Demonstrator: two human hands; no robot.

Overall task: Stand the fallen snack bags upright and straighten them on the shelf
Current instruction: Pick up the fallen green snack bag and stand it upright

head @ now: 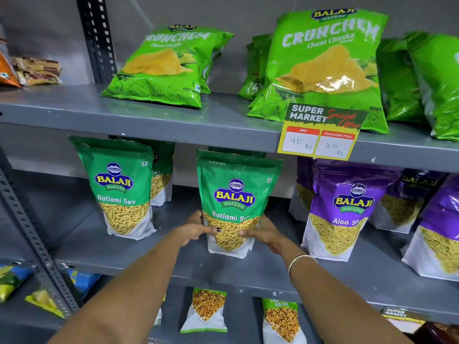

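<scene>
I have both hands on one bag. My left hand (196, 229) grips the lower left edge of the green Ratlami Sev bag (234, 202), thumb across the front near the clear window, and my right hand (263, 232) grips the lower right edge the same way. A thin bangle (299, 263) sits on my right wrist. The bag stands upright on the middle shelf (149, 247), its base touching the shelf surface, facing me and roughly centred between its neighbours.

To the left, a second Ratlami Sev bag (119, 187) stands upright, apart from the one I hold, with another green bag (162, 175) partly hidden behind it. To the right stands a purple Aloo Sev bag (344, 209), upright, with more purple bags (402, 202) behind and beside it, some leaning.

On the upper shelf (173, 117), two light green Crunchem bags lean back: one on the left (164, 65), one on the right (323, 63), the latter with more green bags crowded behind it. A yellow price card (320, 132) hangs over the upper shelf's front edge, just beside the right Crunchem bag.

Below, on the lower shelf, small snack packets (206, 310) are visible between my forearms.
</scene>
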